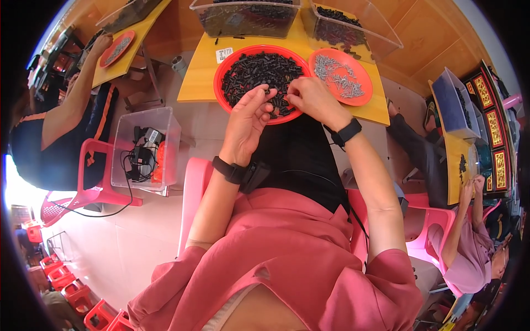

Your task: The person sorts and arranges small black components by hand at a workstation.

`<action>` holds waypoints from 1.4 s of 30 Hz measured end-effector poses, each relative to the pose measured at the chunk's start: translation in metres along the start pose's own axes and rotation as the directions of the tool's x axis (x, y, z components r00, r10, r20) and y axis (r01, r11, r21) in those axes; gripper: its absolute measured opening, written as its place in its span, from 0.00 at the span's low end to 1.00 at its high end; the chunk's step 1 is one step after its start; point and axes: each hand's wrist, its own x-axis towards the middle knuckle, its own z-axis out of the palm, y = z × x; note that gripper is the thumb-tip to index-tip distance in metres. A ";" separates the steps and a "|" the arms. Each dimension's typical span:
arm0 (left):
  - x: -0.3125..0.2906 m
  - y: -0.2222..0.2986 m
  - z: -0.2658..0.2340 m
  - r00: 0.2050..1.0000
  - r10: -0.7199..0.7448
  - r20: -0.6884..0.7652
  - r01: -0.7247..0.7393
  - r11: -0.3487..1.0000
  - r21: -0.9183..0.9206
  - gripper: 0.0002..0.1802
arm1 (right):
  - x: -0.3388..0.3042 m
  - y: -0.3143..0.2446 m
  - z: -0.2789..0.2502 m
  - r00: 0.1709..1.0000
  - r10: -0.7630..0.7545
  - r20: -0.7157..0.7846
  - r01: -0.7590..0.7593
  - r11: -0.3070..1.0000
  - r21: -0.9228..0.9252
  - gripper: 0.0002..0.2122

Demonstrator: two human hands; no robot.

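Observation:
My left hand (248, 118) is over the near side of a round red tray (220, 91) heaped with small black plastic parts (259, 69). Its thumb and forefinger are closed on one small dark part, mostly covered by the fingertips. My right hand (317, 98) hovers at the tray's right rim, its fingers pinched together; whatever they hold is hidden. Just beyond that hand, an orange-red plate (361, 60) carries many small silver screws (345, 85). Both wrists wear dark bands.
Clear bins (243, 22) of black parts stand at the back of the yellow table (196, 83). A clear box (146, 118) with cables and adapters sits to my left. Co-workers sit at tables on both sides, with pink chairs (91, 182) between.

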 end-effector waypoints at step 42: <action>-0.013 0.002 0.021 0.844 0.491 0.216 -0.498 0.567 0.656 0.07 | -0.036 -0.067 -0.007 0.898 0.172 -0.406 0.149 0.748 0.647 0.18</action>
